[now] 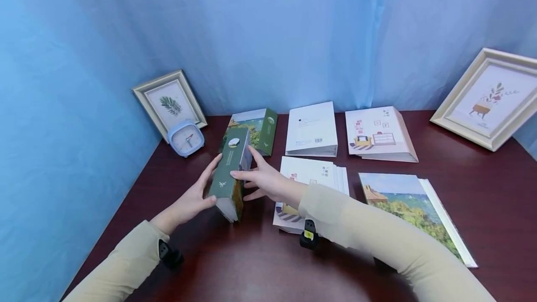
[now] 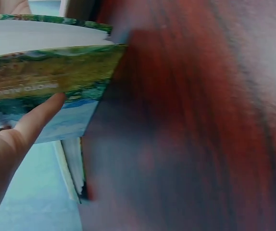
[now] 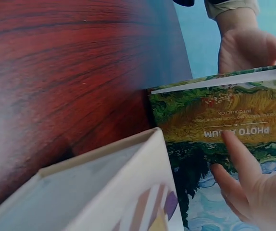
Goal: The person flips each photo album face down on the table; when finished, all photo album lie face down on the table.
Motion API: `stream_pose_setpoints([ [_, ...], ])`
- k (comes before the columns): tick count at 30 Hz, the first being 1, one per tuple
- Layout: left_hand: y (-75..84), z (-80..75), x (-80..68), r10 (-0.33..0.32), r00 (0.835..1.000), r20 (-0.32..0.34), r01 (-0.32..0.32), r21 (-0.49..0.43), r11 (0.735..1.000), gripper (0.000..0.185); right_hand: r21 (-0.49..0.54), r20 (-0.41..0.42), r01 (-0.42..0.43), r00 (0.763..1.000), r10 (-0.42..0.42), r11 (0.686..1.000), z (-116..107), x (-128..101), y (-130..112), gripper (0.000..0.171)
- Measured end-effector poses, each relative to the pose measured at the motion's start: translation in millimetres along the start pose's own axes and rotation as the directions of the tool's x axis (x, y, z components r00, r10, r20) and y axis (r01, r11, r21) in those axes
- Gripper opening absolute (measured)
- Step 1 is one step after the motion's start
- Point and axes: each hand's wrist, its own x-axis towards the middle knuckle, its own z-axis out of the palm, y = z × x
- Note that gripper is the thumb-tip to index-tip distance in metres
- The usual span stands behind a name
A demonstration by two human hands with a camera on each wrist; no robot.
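We find the left hand (image 1: 190, 199) and right hand (image 1: 264, 181), fingers spread flat, steadying the photo album (image 1: 230, 171) upright left of centre; next, an even release.

Left arm: beige sleeve, entering from the lower left of the head view, forearm angled up and to the right; a dark wrist-worn device sits at the cuff. Left hand (image 1: 190, 199): fingers extended, fairly straight, pointing up and right; palm turned inward toward the other hand; one straight fingertip shows in the left wrist view.

Right arm: beige sleeve, entering from the lower right, forearm running up and left; a dark device with a yellow mark hangs below the wrist. Right hand (image 1: 264, 181): fingers spread and extended leftward, thumb uppermost; palm facing the left hand. Hands close, not touching each other.
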Motion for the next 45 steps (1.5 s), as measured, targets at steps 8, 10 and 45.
stream_pose_setpoints([
  [8,-10.2,10.4,-0.7,-0.084,0.994,0.072,0.090,-0.077,0.993,0.105,0.078,0.028,-0.002,1.000,0.000,0.997,-5,-5,8,0.084],
  [10,-11.9,11.8,-0.1,-0.086,0.992,0.089,0.094,-0.088,0.992,0.106,0.101,0.041,-0.002,0.999,-0.003,0.995,-7,-8,10,0.084],
  [45,-15.2,-4.7,0.4,-0.163,0.986,0.029,0.107,0.635,0.765,0.076,0.120,-0.081,-0.153,0.983,0.164,0.981,-17,15,33,0.082],
])
